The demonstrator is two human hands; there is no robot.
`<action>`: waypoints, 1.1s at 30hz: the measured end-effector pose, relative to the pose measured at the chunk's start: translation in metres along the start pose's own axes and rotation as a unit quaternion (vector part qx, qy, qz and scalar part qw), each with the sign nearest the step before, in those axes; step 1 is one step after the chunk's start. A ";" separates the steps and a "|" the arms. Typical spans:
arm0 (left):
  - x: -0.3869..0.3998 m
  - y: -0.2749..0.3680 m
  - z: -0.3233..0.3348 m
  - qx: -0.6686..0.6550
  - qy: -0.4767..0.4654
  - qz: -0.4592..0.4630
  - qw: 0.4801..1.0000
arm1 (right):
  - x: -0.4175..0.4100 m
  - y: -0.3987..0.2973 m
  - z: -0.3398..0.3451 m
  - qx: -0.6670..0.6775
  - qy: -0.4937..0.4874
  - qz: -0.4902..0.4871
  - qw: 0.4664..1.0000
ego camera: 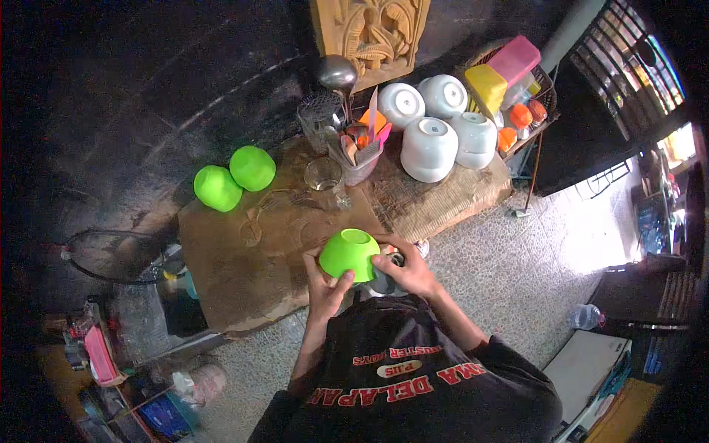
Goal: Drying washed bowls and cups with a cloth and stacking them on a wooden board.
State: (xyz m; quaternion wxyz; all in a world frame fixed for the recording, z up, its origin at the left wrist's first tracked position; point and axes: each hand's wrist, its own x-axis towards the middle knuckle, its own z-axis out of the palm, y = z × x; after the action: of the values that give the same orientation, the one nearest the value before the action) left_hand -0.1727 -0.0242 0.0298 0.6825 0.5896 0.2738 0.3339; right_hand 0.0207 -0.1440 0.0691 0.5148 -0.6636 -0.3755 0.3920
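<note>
Between my two hands is a bright green bowl [348, 260], upside down with its foot ring facing up. My left hand [325, 288] grips its left and near side, thumb on the outer wall. The right side of the bowl is held by my right hand [407, 267]. Below them lies the front edge of a cardboard-covered table [271, 277]. Toward the back left, two more green bowls, one [217, 188] beside another [252, 168], stand inverted and touching. A clear drinking glass [323, 174] stands beyond the held bowl.
A plastic utensil holder [363, 166] with spoons and a ladle [338, 75] stands behind the glass. White bowls [429, 148] sit inverted and stacked at the back right, near a basket [545, 91] of containers. A carved wooden panel [371, 39] leans behind. Pebbled floor [476, 255] lies right.
</note>
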 end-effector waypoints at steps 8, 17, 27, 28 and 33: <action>0.014 0.007 0.013 0.151 -0.237 -0.046 0.959 | -0.015 0.009 -0.036 -0.047 0.028 0.054 0.997; 0.052 0.002 0.077 0.119 -0.140 0.002 0.983 | -0.002 0.010 -0.089 -0.020 0.194 0.076 0.978; 0.137 -0.043 0.127 0.383 -0.039 0.157 0.909 | 0.039 0.038 -0.109 -0.110 0.148 0.007 0.983; 0.140 -0.046 0.127 0.405 -0.040 0.153 0.900 | 0.043 0.044 -0.110 -0.111 0.141 0.023 0.984; 0.144 -0.046 0.129 0.449 -0.017 0.151 0.880 | 0.052 0.051 -0.111 -0.093 0.145 0.023 0.985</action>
State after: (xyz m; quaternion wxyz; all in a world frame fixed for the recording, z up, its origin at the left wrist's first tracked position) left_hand 0.0227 0.0034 0.0070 0.2903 0.8728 0.2906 0.2636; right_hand 0.1473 -0.1493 0.0299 0.4905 -0.7670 -0.3166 0.2663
